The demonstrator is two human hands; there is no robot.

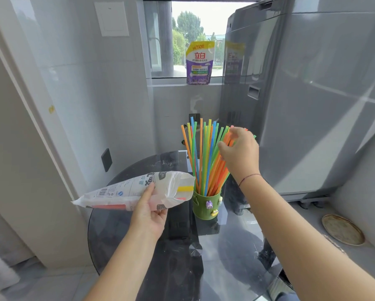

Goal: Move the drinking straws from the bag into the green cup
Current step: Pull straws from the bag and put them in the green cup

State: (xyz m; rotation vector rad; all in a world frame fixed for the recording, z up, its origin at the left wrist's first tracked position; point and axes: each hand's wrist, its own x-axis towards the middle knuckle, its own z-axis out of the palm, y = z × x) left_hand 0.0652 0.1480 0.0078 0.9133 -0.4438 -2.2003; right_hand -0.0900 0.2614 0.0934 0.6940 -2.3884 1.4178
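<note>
A green cup [206,206] with small figures stuck on it stands on the round dark glass table [230,253]. Several coloured straws [204,157] stand fanned out in it. My right hand [241,154] is at the tops of the rightmost straws, fingers curled around a few orange and green ones. My left hand [148,210] holds a white plastic bag [138,191] level, just left of the cup, its open mouth facing the cup. A yellow straw end and a red straw show through the bag.
A grey washing machine [301,94] stands close behind and right of the table. A detergent pouch [199,63] sits on the window sill. A round drain cover [343,229] lies on the floor at right. A white door frame runs along the left.
</note>
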